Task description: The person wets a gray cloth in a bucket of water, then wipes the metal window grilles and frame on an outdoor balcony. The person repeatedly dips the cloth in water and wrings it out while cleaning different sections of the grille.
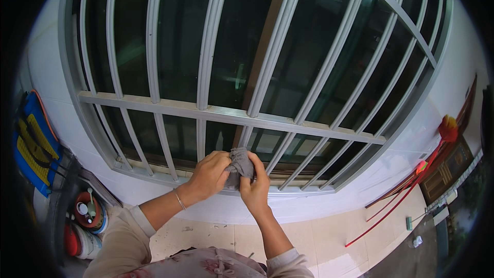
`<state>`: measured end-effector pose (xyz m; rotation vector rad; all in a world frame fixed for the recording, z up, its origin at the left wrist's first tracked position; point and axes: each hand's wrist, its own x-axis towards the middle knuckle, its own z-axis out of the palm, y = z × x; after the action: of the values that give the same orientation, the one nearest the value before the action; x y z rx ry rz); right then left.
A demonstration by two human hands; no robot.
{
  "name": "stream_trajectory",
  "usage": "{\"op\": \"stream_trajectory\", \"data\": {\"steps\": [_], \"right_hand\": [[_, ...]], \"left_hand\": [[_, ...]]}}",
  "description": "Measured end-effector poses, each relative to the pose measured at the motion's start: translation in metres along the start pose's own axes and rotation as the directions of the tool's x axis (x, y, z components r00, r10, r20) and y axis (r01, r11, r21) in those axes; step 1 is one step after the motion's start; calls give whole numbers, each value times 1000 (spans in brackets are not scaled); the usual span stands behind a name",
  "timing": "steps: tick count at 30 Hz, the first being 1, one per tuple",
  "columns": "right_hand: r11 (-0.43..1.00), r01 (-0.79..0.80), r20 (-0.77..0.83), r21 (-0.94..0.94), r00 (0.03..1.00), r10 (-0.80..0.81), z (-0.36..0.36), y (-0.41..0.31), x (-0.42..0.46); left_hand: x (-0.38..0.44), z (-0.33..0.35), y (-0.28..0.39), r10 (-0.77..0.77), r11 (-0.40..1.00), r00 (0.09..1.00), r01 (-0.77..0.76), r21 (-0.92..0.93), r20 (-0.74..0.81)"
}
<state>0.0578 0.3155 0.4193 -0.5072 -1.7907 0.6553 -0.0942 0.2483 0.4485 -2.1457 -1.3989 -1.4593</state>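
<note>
A crumpled grey cloth [240, 164] is held between both hands, in front of the lower part of a barred window. My left hand [208, 173] grips its left side, with the fingers curled in. On the right side, my right hand [255, 185] pinches the cloth between thumb and fingers. Behind the cloth run the metal window bars [204, 65] and a horizontal metal rail [173, 109] just above the hands. Whether the cloth touches a bar or the sill cannot be told.
Buckets [88, 210] with items stand at the lower left, below a blue and yellow plastic object [36, 143]. Long red poles [397, 197] lean at the right by a wooden door [445, 168]. Small debris lies on the tiled floor [247, 235].
</note>
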Motion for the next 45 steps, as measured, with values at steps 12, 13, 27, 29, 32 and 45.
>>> {"op": "stream_trajectory", "data": {"steps": [12, 13, 27, 29, 32, 45], "right_hand": [[857, 297, -101, -421, 924, -370, 9, -19, 72], [889, 286, -111, -358, 932, -345, 6, -9, 61], [942, 251, -97, -224, 956, -277, -151, -39, 84], [743, 364, -48, -561, 883, -468, -163, -35, 113], [455, 360, 29, -815, 808, -588, -156, -14, 142], [651, 189, -8, -736, 958, -287, -126, 1, 120]], "left_hand": [[65, -4, -8, 206, 865, 968, -110, 490, -146], [54, -2, -6, 235, 872, 967, -165, 460, -98], [108, 23, 55, 65, 998, 984, -64, 16, -165], [133, 41, 45, 224, 968, 942, -185, 171, -249], [153, 66, 28, 324, 902, 896, -195, 385, -304], [129, 78, 50, -15, 982, 999, 23, 186, -46]]}}
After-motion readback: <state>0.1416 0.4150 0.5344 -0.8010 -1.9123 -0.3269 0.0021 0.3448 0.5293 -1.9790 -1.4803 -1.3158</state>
